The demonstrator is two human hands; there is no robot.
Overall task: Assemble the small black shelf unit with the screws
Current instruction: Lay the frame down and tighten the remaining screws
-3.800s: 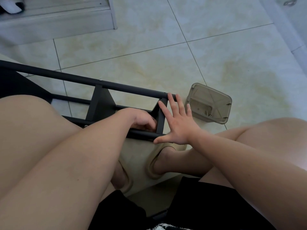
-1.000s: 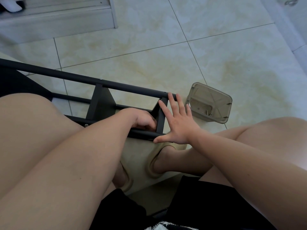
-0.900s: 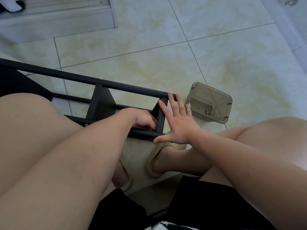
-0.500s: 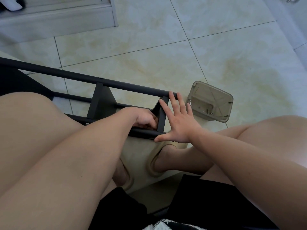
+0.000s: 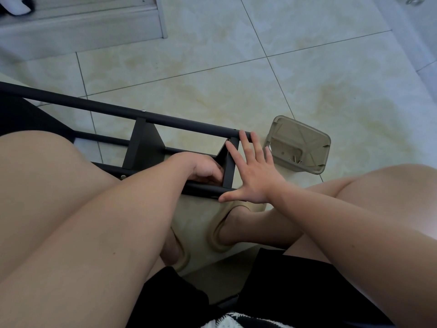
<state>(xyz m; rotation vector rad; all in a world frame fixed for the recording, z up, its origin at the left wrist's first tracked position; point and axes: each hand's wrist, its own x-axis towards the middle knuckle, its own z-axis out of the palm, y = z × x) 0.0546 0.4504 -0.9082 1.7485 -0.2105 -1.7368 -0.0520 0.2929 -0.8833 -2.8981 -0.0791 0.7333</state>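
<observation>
Nothing much has moved since the earlier frames: both hands sit where they were, and only the view has drifted a touch. Black shelf unit (image 5: 151, 119) lies on its side on the tiled floor (image 5: 212, 67), running from 9 o'clock in to centre, its near rail close by the left leg. Right hand (image 5: 254, 176) is spread flat, fingers straight, pressing on the end upright (image 5: 230, 162) from the 3 o'clock side. It braces and does not grip, so if the push slackens or skews, my guess is the upright shifts off the rail ends and the holes stop lining up. Left hand (image 5: 203, 169) is tucked inside the frame at the upright's 9 o'clock side with fingers curled. I can't tell what, if anything, they pinch. It looks like work by feel — a screw started crooked could cross-thread, or drop under the frame. Clear plastic box (image 5: 300, 143) stands just beside the right hand at 2 o'clock, near enough that a careless pull-back could tip it. Loose screws (image 5: 295, 159) in it would scatter on the tile.
</observation>
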